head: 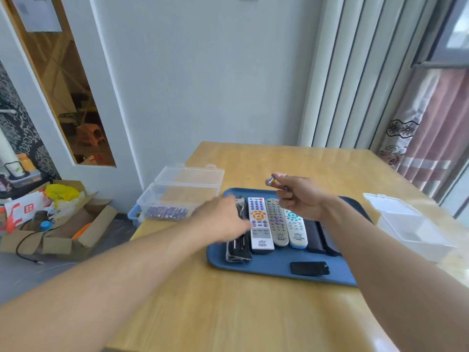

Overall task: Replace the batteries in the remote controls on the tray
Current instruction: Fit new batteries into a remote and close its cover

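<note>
A blue tray [274,266] lies on the wooden table with several remotes side by side: a black one in clear wrap [238,247], a white one with purple and orange buttons [260,224], a grey one [276,222], a white one with teal buttons [295,228] and a black one [316,236]. A loose black battery cover [310,268] lies at the tray's front. My right hand [299,196] hovers over the tray's back and pinches a small battery [270,180]. My left hand [223,219] is blurred and reaches over the wrapped black remote; I cannot tell whether it grips it.
A clear open box [177,199] with a row of purple batteries [167,212] stands at the table's left edge. An open white plastic box [411,224] stands to the right of the tray. Cardboard boxes with clutter [58,219] sit on the floor at the left.
</note>
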A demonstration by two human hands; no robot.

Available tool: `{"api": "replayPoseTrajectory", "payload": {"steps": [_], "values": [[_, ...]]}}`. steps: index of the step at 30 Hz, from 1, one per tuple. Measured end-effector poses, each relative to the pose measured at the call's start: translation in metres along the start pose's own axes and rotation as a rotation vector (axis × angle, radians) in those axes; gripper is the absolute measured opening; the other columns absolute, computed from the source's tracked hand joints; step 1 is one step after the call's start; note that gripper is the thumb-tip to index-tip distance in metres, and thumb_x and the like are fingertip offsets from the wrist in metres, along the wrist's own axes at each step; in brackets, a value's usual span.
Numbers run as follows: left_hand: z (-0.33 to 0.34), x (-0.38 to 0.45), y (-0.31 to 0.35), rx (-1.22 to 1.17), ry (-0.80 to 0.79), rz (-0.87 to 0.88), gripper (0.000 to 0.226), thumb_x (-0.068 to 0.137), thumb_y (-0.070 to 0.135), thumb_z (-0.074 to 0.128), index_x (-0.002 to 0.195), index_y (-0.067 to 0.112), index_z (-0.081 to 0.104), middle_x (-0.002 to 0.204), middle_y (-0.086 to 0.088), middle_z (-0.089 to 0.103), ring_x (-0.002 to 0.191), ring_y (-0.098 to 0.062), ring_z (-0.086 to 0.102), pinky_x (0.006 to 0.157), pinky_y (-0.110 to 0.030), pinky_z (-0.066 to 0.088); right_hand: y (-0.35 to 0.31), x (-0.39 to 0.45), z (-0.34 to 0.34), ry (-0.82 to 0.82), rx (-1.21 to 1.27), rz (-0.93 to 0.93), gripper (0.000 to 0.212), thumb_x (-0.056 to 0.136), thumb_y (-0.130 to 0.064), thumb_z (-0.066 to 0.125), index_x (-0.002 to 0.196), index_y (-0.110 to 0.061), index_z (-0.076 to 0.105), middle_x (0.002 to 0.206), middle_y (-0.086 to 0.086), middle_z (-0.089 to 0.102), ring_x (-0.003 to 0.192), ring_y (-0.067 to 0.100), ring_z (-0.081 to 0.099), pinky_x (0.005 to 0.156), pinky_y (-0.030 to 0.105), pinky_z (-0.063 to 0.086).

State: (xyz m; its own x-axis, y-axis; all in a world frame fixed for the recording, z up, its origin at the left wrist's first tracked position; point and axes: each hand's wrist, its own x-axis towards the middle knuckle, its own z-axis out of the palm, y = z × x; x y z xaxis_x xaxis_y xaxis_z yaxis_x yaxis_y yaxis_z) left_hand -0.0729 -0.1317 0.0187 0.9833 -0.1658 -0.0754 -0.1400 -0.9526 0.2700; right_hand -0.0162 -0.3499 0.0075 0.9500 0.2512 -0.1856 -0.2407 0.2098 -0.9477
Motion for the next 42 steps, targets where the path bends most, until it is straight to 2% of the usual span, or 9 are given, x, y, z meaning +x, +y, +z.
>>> {"api": "replayPoseTrajectory", "payload": {"steps": [4,12,16,21,25,29,33,38,42], "values": [[0.007,-0.012,0.023,0.180,-0.247,-0.131,0.093,0.070,0.071,0.075,0.132,0.011,0.040,0.078,-0.003,0.064,0.056,-0.022,0.070,0.064,-0.028,0.060,0.009,-0.010,-0.002,-0.010,-0.069,-0.008,0.026,0.104,-0.025,0.054,0.119,-0.005,0.056,0.070,-0.008,0.062,0.052,0.006,0.026,0.038,0.016,0.025],[0.009,-0.016,0.018,-0.013,-0.304,-0.250,0.109,0.069,0.046,0.079,0.146,-0.001,0.019,0.092,-0.007,0.064,0.068,-0.019,0.060,0.053,-0.024,0.047,0.018,-0.023,0.000,0.043,-0.122,-0.026,0.014,0.101,-0.026,0.059,0.108,-0.013,0.059,0.108,0.008,0.058,0.054,0.008,0.026,0.048,0.021,0.016],[-0.001,-0.015,0.006,-0.280,-0.118,-0.232,0.094,0.049,0.045,0.073,0.130,0.007,0.043,0.096,-0.001,0.071,0.087,-0.017,0.067,0.073,-0.030,0.054,0.016,-0.026,-0.001,0.076,-0.080,-0.102,0.013,0.099,-0.026,0.062,0.106,-0.015,0.062,0.110,0.008,0.065,0.055,0.008,0.025,0.043,0.018,0.020],[-0.015,-0.012,0.012,-0.753,0.167,-0.015,0.035,0.069,0.023,0.074,0.099,0.013,0.058,0.077,0.002,0.065,0.064,-0.015,0.056,0.057,-0.028,0.042,0.020,-0.031,-0.005,0.195,-0.079,-0.291,0.020,0.096,-0.027,0.067,0.110,-0.013,0.064,0.110,0.020,0.071,0.051,0.010,0.020,0.043,0.021,0.021],[0.008,-0.003,0.030,-1.100,0.246,0.144,0.049,0.075,0.000,0.072,0.112,0.018,0.047,0.086,-0.011,0.067,0.066,-0.021,0.063,0.046,-0.029,0.048,0.026,-0.041,-0.009,0.295,-0.042,-0.404,0.019,0.094,-0.028,0.068,0.106,-0.013,0.066,0.077,-0.002,0.069,0.048,0.009,0.019,0.041,0.019,0.022],[0.037,0.011,0.039,-1.280,0.138,0.198,0.063,0.075,-0.007,0.081,0.118,0.018,0.043,0.107,-0.006,0.072,0.060,-0.011,0.063,0.047,-0.032,0.054,0.015,-0.058,-0.006,0.363,-0.090,-0.484,0.030,0.084,-0.035,0.074,0.104,-0.012,0.070,0.055,-0.017,0.054,0.042,0.002,0.030,0.043,0.016,0.027],[0.058,0.020,0.042,-1.327,0.034,0.283,0.078,0.077,-0.009,0.080,0.136,0.027,0.045,0.103,0.003,0.071,0.082,-0.014,0.070,0.049,-0.031,0.055,0.013,-0.072,0.007,0.347,-0.332,-0.611,0.011,0.080,-0.025,0.082,0.087,-0.021,0.075,0.068,-0.011,0.070,0.056,0.009,0.048,0.057,0.018,0.045],[0.056,0.021,0.040,-1.409,-0.090,0.371,0.074,0.079,-0.015,0.074,0.133,0.026,0.046,0.096,0.004,0.066,0.083,-0.017,0.067,0.057,-0.033,0.056,0.029,-0.077,0.016,0.415,-0.784,-0.788,0.012,0.078,-0.022,0.085,0.081,-0.029,0.076,0.047,-0.021,0.049,0.047,0.008,0.027,0.048,0.012,0.027],[0.051,0.018,0.027,-1.609,-0.264,0.336,0.067,0.078,-0.001,0.053,0.139,0.025,0.048,0.113,0.003,0.072,0.097,-0.027,0.069,0.071,-0.047,0.059,0.040,-0.074,0.021,0.395,-0.957,-1.000,0.014,0.074,-0.008,0.088,0.085,-0.011,0.081,0.065,-0.036,0.060,0.051,-0.014,0.046,0.057,-0.002,0.032]]}}
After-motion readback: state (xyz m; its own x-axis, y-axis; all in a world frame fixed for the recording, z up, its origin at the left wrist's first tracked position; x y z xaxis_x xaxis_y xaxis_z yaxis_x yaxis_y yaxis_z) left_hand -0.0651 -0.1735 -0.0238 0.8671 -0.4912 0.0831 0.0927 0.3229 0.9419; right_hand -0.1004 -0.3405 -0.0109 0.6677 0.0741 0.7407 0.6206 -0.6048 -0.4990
